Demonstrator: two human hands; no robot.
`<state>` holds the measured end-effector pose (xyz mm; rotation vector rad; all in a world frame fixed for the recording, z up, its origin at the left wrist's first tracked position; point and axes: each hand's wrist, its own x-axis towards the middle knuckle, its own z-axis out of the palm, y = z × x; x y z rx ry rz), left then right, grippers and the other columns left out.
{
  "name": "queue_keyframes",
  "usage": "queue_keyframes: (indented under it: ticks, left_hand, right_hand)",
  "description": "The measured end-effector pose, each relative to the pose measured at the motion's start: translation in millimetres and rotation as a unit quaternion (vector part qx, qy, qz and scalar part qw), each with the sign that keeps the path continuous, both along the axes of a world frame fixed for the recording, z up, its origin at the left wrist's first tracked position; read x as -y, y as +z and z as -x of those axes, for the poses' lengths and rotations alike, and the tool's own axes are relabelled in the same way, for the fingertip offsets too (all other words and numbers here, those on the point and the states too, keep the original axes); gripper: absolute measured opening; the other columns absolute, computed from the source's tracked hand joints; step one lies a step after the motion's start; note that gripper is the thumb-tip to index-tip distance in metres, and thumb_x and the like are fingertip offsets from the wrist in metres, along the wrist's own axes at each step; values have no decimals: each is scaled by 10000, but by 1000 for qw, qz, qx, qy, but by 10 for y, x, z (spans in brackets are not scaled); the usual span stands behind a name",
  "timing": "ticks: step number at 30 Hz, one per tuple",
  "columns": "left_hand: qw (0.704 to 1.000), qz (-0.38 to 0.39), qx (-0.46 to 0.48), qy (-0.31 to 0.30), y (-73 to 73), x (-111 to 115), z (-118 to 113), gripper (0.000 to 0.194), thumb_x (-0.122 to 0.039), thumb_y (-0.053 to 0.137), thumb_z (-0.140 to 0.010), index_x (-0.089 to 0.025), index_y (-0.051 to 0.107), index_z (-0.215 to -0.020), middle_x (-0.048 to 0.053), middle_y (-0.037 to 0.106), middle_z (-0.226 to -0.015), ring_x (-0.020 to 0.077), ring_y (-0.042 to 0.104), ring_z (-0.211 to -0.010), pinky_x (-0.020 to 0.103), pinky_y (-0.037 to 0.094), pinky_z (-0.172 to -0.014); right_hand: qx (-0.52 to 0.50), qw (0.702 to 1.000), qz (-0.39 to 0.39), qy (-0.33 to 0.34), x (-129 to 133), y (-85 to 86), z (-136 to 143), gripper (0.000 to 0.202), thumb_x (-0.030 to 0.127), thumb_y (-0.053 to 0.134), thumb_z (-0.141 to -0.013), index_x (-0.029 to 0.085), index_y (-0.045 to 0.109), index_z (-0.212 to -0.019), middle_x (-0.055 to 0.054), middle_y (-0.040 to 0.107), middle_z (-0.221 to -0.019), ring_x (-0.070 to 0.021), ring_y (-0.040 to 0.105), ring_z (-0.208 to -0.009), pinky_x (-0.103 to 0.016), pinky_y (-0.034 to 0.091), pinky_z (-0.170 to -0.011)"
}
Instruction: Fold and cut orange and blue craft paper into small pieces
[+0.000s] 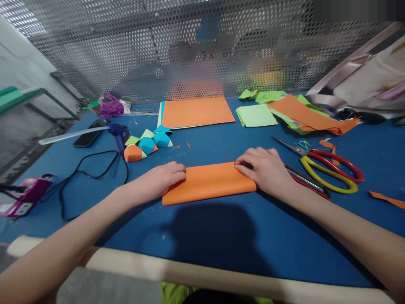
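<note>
An orange sheet of paper [209, 182], folded over with a rounded front edge, lies on the blue table between my hands. At its left end, my left hand [166, 178] has its fingers closed together on the back corner. My right hand [264, 169] pinches the far right corner between thumb and forefinger. To the right of my right hand are large scissors [329, 166] with red and yellow handles. A dark-and-red cutter [306, 181] lies partly behind my right wrist.
Stacked orange sheets [198, 112], pale green squares [257, 115] and paper scraps [310, 114] lie at the back. On the left are folded paper shapes [147, 145], a glue gun [117, 135], its black cable, a phone [90, 134] and purple yarn [111, 106].
</note>
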<state>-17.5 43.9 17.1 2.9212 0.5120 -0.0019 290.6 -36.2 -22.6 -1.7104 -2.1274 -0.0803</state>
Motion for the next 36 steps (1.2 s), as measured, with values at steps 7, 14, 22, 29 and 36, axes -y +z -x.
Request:
queue_keyframes:
  ticks: [7, 14, 22, 29, 36]
  left_hand:
    - [998, 7, -54, -8, 168, -126, -241, 266, -142, 416, -906, -192, 654, -799, 61, 625, -786, 171, 555, -681, 270, 385, -610]
    - [1000, 10, -12, 16, 9, -232, -499, 272, -154, 458, -839, -250, 682, -961, 24, 583, -673, 152, 432, -539, 274, 270, -528]
    - [997, 49, 60, -25, -176, -329, -518, 309, -244, 423, -943, -254, 715, -1041, 117, 726, -1005, 223, 635, -1007, 359, 440, -950]
    - [981, 115, 5, -159, -182, -486, -620, 525, -172, 364, -937, -359, 546, -1393, -22, 512, -1498, 200, 297, -1489, 457, 78, -1236]
    - [979, 118, -1, -164, -191, -491, -627, 593, -110, 386, -891, -335, 517, -1424, -35, 472, -1521, 183, 265, -1497, 435, 52, -1247]
  right_hand:
    - [81, 996, -4, 34, -12, 36, -55, 277, 304, 488, -981, 230, 734, -879, -48, 725, -865, -223, 551, -817, -388, 275, -742]
    - [72, 996, 16, 41, -24, 40, -89, 244, 275, 516, -972, 233, 750, -918, -37, 719, -880, -213, 552, -824, -380, 260, -739]
    - [60, 997, 15, 46, -33, 31, -96, 276, 281, 483, -985, 244, 742, -897, -35, 723, -873, -207, 557, -814, -378, 262, -738]
    - [49, 998, 22, 42, -18, 43, -79, 255, 277, 506, -976, 234, 746, -900, -30, 730, -892, -209, 587, -816, -383, 283, -736]
    - [13, 996, 49, 69, -46, 177, -140, 303, 322, 453, -991, 238, 744, -991, -52, 741, -963, -240, 638, -897, -403, 368, -766]
